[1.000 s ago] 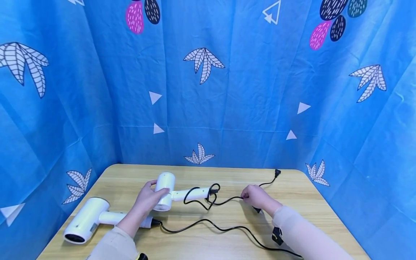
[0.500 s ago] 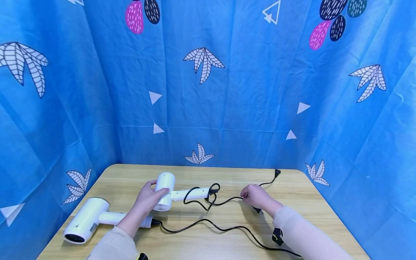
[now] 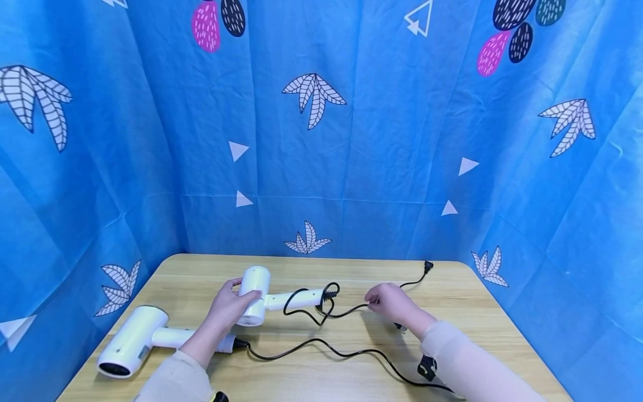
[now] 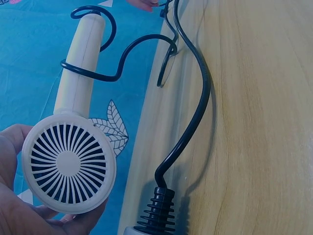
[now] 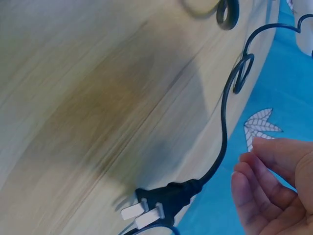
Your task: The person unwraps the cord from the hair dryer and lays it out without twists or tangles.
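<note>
My left hand [image 3: 232, 304] grips the head of a white hair dryer [image 3: 255, 285], thumb across its front and fingers behind. In the left wrist view the round slotted grille [image 4: 68, 164] faces the camera. A black cord [image 4: 122, 63] loops around the dryer's handle. My right hand [image 3: 392, 301] hovers at the cord's far stretch, its fingers loosely bent. In the right wrist view the fingertips [image 5: 244, 171] stand apart from the cord [image 5: 225, 112], with nothing between them. Beneath that hand is a black two-prong plug [image 5: 168, 200].
A second white hair dryer [image 3: 133, 341] lies at the table's left, its black cord [image 3: 321, 341] snaking across the front to beneath the right sleeve. Another plug [image 3: 428, 267] lies at the back right of the wooden table [image 3: 351, 273]. Blue patterned cloth [image 3: 321, 167] hangs behind and on both sides.
My right hand has shifted slightly left along the cord, and its fingers have loosened. The left hand and the hair dryer it grips have stayed in place.
</note>
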A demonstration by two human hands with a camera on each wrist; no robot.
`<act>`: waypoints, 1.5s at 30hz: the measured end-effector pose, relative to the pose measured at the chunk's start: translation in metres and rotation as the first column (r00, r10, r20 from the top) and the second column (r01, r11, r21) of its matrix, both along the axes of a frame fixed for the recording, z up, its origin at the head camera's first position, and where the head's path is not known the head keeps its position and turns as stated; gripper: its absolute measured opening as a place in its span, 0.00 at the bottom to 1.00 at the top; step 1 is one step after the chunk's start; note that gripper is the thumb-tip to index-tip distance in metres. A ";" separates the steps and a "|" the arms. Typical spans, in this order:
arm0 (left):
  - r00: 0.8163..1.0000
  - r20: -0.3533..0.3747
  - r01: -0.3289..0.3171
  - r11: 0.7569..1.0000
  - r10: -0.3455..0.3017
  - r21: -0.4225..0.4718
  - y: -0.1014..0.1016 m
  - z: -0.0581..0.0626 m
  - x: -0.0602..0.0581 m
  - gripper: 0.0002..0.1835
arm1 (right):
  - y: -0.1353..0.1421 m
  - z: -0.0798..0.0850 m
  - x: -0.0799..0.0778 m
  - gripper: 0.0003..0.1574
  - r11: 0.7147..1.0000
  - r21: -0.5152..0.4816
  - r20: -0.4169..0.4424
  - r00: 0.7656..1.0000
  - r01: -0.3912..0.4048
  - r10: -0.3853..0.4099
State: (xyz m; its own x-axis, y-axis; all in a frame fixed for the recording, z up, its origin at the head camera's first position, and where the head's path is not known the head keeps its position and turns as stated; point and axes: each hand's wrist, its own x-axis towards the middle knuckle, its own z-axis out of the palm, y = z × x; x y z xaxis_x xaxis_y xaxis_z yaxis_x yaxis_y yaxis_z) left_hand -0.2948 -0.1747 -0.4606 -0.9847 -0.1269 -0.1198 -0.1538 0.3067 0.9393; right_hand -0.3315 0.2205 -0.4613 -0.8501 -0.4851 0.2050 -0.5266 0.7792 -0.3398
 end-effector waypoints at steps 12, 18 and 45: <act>1.000 0.005 0.002 1.000 -0.001 -0.009 0.001 -0.001 0.001 0.45 | -0.025 -0.001 0.011 0.09 0.993 -0.110 0.000 0.999 -0.052 0.052; 1.000 0.006 0.002 1.000 -0.002 -0.013 0.000 -0.001 0.002 0.45 | -0.040 0.002 0.015 0.09 0.983 -0.166 0.041 0.996 -0.078 0.085; 1.000 0.002 -0.003 1.000 0.003 -0.016 0.003 0.002 -0.001 0.46 | -0.085 -0.010 0.022 0.12 0.924 -0.367 0.151 0.973 -0.107 0.173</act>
State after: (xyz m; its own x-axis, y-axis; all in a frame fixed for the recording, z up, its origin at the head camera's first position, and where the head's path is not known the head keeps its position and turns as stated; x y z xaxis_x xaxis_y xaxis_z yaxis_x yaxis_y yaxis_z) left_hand -0.2956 -0.1714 -0.4591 -0.9840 -0.1318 -0.1196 -0.1565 0.3212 0.9340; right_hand -0.3094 0.1354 -0.4712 -0.8170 -0.5255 0.2374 -0.5270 0.5132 -0.6774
